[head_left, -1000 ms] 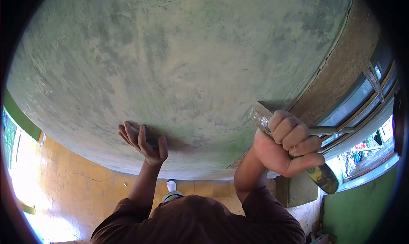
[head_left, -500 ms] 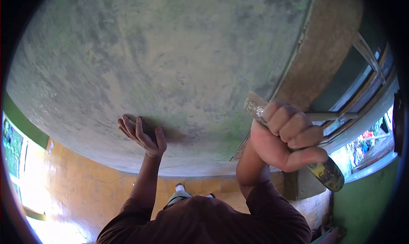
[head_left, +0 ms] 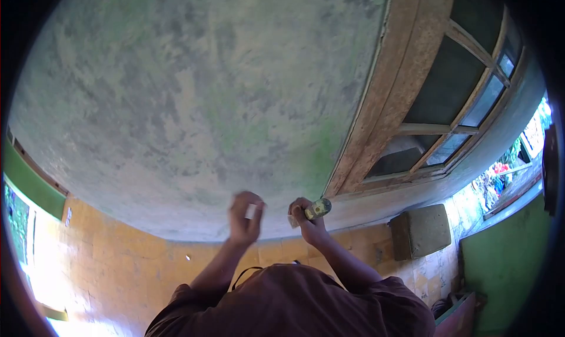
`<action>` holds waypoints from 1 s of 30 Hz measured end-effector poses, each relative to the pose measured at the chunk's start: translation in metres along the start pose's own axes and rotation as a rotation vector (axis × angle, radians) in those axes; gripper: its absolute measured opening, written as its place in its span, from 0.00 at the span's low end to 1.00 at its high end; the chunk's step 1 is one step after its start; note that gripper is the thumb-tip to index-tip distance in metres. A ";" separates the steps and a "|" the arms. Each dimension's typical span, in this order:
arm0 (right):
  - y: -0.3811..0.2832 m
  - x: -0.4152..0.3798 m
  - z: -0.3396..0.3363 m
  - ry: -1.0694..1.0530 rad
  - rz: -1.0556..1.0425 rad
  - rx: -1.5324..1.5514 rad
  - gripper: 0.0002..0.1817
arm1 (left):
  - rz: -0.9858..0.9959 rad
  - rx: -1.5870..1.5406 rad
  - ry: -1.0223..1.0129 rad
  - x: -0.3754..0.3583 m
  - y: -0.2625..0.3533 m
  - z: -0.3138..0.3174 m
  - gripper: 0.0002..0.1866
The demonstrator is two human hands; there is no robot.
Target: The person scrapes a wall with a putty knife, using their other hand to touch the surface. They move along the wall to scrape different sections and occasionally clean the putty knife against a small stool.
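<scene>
The right hand (head_left: 305,215) grips a scraper (head_left: 318,209) near the wall (head_left: 235,119); whether the blurred left hand (head_left: 242,219) holds anything is unclear.

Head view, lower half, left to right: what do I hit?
Bright opening → left hand → right hand gripping the scraper → brown box → green wall.

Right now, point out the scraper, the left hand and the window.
Scraper (head_left: 318,208), head view: on its handle.
Left hand (head_left: 240,220), head view: on its middle, slightly blurred.
Window (head_left: 442,88), head view: on a dark pane.
</scene>
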State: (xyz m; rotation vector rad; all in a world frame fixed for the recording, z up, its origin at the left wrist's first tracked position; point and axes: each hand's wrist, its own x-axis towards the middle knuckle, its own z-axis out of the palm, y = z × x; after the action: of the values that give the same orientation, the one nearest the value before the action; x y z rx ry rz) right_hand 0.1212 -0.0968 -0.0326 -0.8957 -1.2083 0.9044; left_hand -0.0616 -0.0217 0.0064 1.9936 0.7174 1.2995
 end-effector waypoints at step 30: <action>-0.052 -0.120 -0.118 -0.186 0.289 -0.568 0.26 | -1.096 -0.948 0.255 -0.173 -0.034 0.117 0.16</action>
State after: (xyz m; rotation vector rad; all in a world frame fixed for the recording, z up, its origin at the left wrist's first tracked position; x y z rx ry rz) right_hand 0.2276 -0.2369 -0.0445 -1.4950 -1.5600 0.8983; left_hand -0.0185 -0.1523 -0.1538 0.4952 0.8758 0.8903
